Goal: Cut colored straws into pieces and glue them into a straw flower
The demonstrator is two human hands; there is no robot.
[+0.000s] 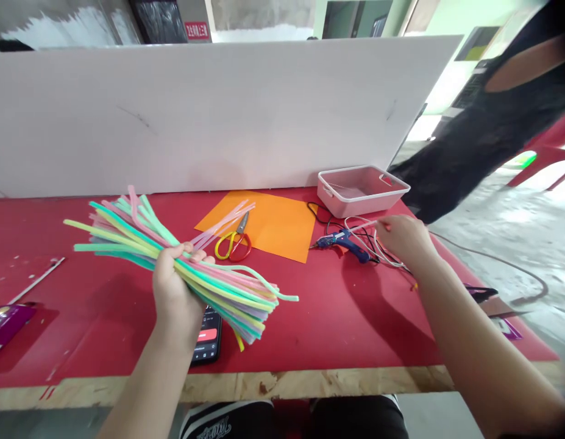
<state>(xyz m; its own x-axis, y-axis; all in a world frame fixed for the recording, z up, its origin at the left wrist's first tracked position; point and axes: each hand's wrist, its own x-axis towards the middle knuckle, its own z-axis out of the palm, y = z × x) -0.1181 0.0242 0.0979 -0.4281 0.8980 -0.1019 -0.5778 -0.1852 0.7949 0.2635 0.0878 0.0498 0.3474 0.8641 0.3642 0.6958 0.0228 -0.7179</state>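
Observation:
My left hand (177,280) is wrapped round the middle of a thick bundle of pipe cleaners (236,286) in green, yellow, pink and pale purple, held above the table. Several thin pale pink sticks (230,219) lie behind that hand, by scissors (234,239) with one yellow and one red handle. At the right, my right hand (403,238) is closed with its fingertips on a pale glue stick (364,225) at the rear of a blue glue gun (344,242). The gun lies on its side. What the curled fingers cover is hidden.
An orange sheet (282,222) lies on the red table (309,329), and a pink basket (364,198) stands behind the gun's cables. Under the bundle is a phone (206,344). A purple box (10,320) sits left. A person in dark clothes (465,146) stands at right.

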